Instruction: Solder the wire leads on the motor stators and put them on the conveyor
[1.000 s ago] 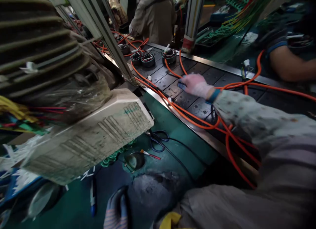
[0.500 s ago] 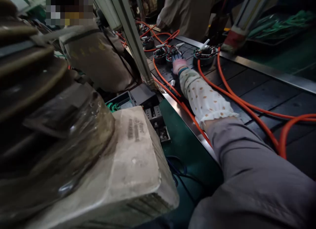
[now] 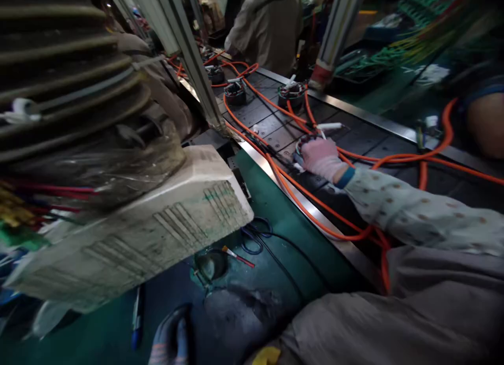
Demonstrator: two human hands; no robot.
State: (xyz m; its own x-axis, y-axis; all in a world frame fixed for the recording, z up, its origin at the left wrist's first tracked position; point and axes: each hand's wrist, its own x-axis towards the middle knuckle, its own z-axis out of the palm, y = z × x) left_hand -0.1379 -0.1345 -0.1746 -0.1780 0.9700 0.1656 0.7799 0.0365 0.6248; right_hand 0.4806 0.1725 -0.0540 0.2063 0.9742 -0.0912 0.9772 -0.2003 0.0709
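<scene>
My right hand (image 3: pixel 321 157), in a pink and blue-grey work glove under a spotted sleeve, has its fingers curled round a dark, round stator (image 3: pixel 300 148) with wires. The hand hides most of this part; a white sleeve end (image 3: pixel 331 126) sticks out beyond it. An orange cable (image 3: pixel 354 155) passes close by on the belt. At the lower edge my left hand (image 3: pixel 170 336), in a similar glove, is partly in view, low over the green bench. Its thumb and fingers are apart with nothing between them.
Other round wired stators (image 3: pixel 235 94) stand farther along the dark slatted conveyor (image 3: pixel 271 126). A dirty white machine housing (image 3: pixel 157 233) fills the left. A brush (image 3: pixel 238 256), a blue-capped pen (image 3: pixel 137 317) and black cables (image 3: pixel 283 254) lie on the bench. People sit beyond the posts.
My right hand has drawn back nearer along the conveyor with the stator. The view has turned, and my left hand now shows at the lower edge.
</scene>
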